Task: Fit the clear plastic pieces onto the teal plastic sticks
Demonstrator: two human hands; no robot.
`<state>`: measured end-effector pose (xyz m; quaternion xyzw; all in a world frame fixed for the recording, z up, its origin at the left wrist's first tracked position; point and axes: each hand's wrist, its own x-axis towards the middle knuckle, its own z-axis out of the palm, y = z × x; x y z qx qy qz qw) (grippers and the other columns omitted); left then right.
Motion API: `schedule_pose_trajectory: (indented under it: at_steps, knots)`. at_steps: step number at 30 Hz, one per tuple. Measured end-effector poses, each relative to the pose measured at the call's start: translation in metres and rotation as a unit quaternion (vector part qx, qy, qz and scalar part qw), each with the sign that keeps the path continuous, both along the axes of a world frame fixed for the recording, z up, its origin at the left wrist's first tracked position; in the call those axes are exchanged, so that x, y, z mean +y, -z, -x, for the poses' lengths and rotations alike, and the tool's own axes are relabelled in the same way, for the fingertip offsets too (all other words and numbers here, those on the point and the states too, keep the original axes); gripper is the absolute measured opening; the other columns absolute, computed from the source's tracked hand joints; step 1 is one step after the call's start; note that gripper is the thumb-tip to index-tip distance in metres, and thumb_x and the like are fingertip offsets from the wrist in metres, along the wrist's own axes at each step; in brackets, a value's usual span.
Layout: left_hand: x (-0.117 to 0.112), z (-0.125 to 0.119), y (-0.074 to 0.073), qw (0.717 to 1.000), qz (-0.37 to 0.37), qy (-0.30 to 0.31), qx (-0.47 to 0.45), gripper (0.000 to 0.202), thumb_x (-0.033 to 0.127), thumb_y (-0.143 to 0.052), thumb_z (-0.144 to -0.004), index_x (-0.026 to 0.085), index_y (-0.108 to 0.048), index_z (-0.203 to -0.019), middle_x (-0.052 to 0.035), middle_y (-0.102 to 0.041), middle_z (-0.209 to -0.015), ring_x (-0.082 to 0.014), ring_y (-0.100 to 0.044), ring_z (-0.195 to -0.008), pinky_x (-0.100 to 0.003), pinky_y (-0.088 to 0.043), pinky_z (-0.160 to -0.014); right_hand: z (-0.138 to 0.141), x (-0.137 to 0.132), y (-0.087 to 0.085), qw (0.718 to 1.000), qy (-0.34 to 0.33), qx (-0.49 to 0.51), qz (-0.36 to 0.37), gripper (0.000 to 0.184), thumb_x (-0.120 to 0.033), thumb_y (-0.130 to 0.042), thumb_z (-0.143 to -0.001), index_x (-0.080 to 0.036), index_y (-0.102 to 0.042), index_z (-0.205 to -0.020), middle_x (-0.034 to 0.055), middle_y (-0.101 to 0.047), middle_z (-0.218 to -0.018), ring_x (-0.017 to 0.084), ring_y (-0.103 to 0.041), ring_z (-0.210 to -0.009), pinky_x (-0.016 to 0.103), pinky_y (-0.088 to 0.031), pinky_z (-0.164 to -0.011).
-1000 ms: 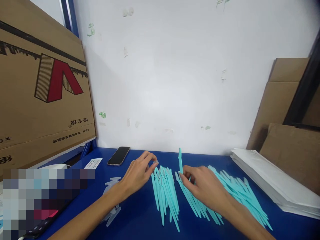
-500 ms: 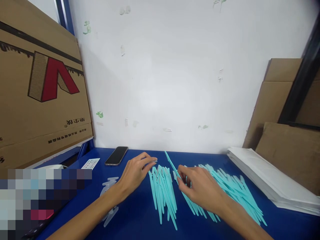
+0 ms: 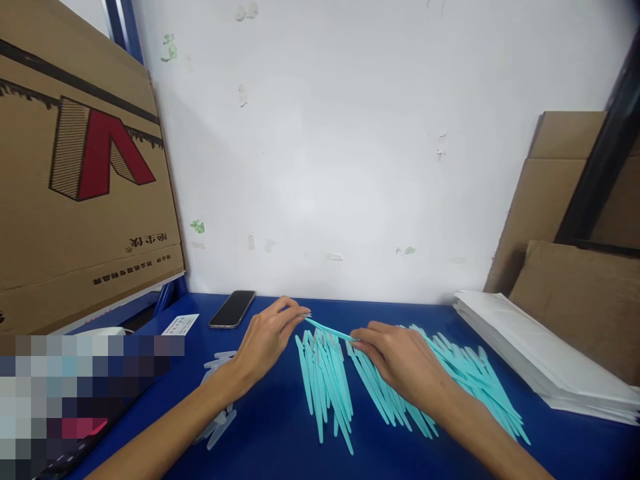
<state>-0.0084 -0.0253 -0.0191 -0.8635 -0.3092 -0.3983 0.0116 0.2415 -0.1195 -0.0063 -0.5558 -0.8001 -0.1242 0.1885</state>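
Observation:
My right hand (image 3: 400, 357) pinches a slim turquoise eyebrow razor (image 3: 330, 330) by its lower end. The razor slants up to the left, and its far end meets the fingertips of my left hand (image 3: 270, 333). Those fingers are pinched on a small clear cap (image 3: 308, 313), mostly hidden by them. Below the held razor lies a bundle of turquoise razors (image 3: 325, 387). More razors (image 3: 385, 397) lie under and beside my right hand, and a further pile (image 3: 480, 380) spreads beyond its wrist. Translucent caps (image 3: 220, 427) lie partly behind my left forearm.
A phone (image 3: 233, 309) and a printed card (image 3: 181, 325) rest on the blue table (image 3: 270, 433). White stacked sheets or bags (image 3: 540, 353) lie at right. A large cardboard box (image 3: 90, 220) stands at left, flattened cardboard (image 3: 575, 300) at right, a white wall (image 3: 320, 147) behind.
The razor in my right hand has swung from steep to nearly level, and its end has come left to my left hand's fingertips. My left hand has hardly moved.

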Motion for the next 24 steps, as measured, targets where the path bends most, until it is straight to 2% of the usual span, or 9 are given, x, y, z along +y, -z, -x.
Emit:
schedule_pose_trajectory:
  at_steps: [6, 12, 15, 19, 21, 24]
  knots:
    - [-0.001, -0.001, -0.002, 1.0, 0.023, 0.0, -0.002, 0.025, 0.027, -0.047, -0.1, 0.025, -0.069, -0.113, -0.0035, -0.065, -0.102, -0.0131, -0.062, -0.074, -0.025, -0.047, -0.067, -0.002, 0.0, -0.001, 1.0, 0.002, 0.024, -0.01, 0.029, -0.031, -0.04, -0.104, -0.027, -0.069, -0.108, 0.0007, -0.062, -0.075, 0.013, -0.059, -0.06, 0.024, -0.023, -0.051]
    - [-0.005, -0.002, -0.004, 0.997, 0.068, 0.023, -0.031, 0.028, 0.033, -0.046, -0.101, 0.026, -0.07, -0.113, -0.0044, -0.065, -0.104, -0.0137, -0.062, -0.074, -0.024, -0.049, -0.063, -0.005, 0.003, -0.001, 0.999, 0.025, -0.004, -0.033, 0.028, -0.03, -0.043, -0.102, -0.026, -0.07, -0.108, 0.0014, -0.06, -0.073, 0.012, -0.055, -0.055, 0.024, -0.022, -0.049]
    - [-0.008, -0.003, -0.007, 0.993, 0.105, 0.042, -0.039, 0.03, 0.035, -0.046, -0.1, 0.025, -0.071, -0.112, -0.0046, -0.065, -0.103, -0.0129, -0.061, -0.071, -0.024, -0.05, -0.06, -0.007, 0.004, -0.002, 0.997, 0.039, -0.033, -0.049, 0.03, -0.019, -0.045, -0.098, -0.028, -0.069, -0.112, 0.0014, -0.062, -0.076, 0.011, -0.052, -0.054, 0.025, -0.019, -0.049]
    - [-0.009, -0.004, -0.007, 0.987, 0.14, 0.075, -0.033, 0.028, 0.035, -0.047, -0.1, 0.024, -0.071, -0.11, -0.0045, -0.065, -0.1, -0.0116, -0.059, -0.067, -0.024, -0.05, -0.06, -0.012, 0.006, -0.002, 0.994, 0.056, -0.06, -0.074, 0.045, -0.002, -0.048, -0.085, -0.029, -0.069, -0.113, 0.0028, -0.066, -0.089, 0.012, -0.055, -0.064, 0.024, -0.018, -0.049]
    - [-0.009, -0.005, -0.005, 0.985, 0.148, 0.088, -0.02, 0.028, 0.035, -0.048, -0.1, 0.025, -0.071, -0.11, -0.0041, -0.065, -0.099, -0.0118, -0.059, -0.068, -0.024, -0.05, -0.06, -0.015, 0.006, -0.002, 0.993, 0.047, -0.062, -0.084, 0.049, 0.003, -0.048, -0.081, -0.029, -0.069, -0.113, 0.0036, -0.067, -0.095, 0.014, -0.057, -0.073, 0.023, -0.021, -0.05]
    - [-0.009, -0.006, -0.002, 0.985, 0.148, 0.094, -0.006, 0.027, 0.034, -0.05, -0.099, 0.026, -0.071, -0.112, -0.0034, -0.065, -0.097, -0.0118, -0.059, -0.068, -0.024, -0.05, -0.061, -0.015, 0.006, -0.003, 0.994, 0.02, -0.062, -0.088, 0.047, 0.004, -0.048, -0.083, -0.028, -0.069, -0.11, 0.0034, -0.069, -0.091, 0.016, -0.056, -0.079, 0.023, -0.024, -0.051]
